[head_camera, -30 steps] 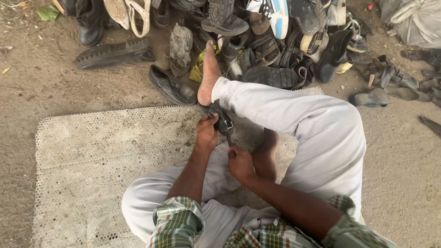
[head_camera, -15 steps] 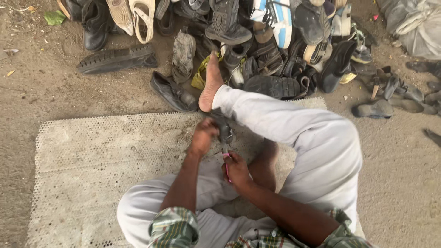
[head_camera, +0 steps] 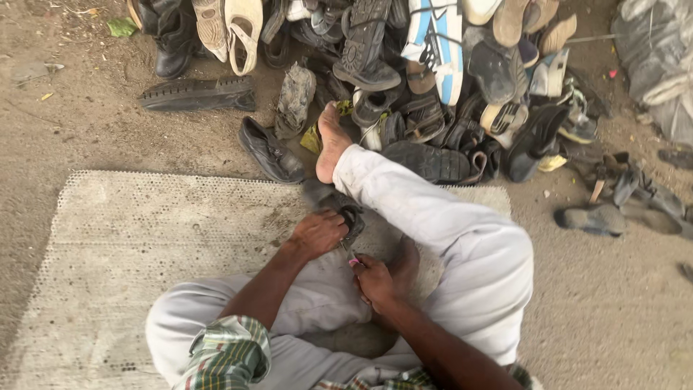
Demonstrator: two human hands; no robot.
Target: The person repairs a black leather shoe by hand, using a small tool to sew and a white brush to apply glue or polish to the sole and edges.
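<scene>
Head view: pale mat [head_camera: 144, 245] on dirt ground, shoe heap [head_camera: 433, 79] beyond; left hand [head_camera: 317, 232] fingers clamped on dark shoe [head_camera: 333, 204], right hand [head_camera: 375, 278] pinching small tool [head_camera: 351, 257]

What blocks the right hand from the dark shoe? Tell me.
Nothing visible. The left hand grips the dark shoe on the mat; the right hand, holding a small pink-tipped tool, sits just below it.

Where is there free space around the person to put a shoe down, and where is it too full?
The woven mat is bare left of the left hand, which holds a dark shoe. Bare dirt lies above the mat's left edge, below the black sole. The shoe pile beyond the bare foot is crowded. The right hand works close to the legs.
</scene>
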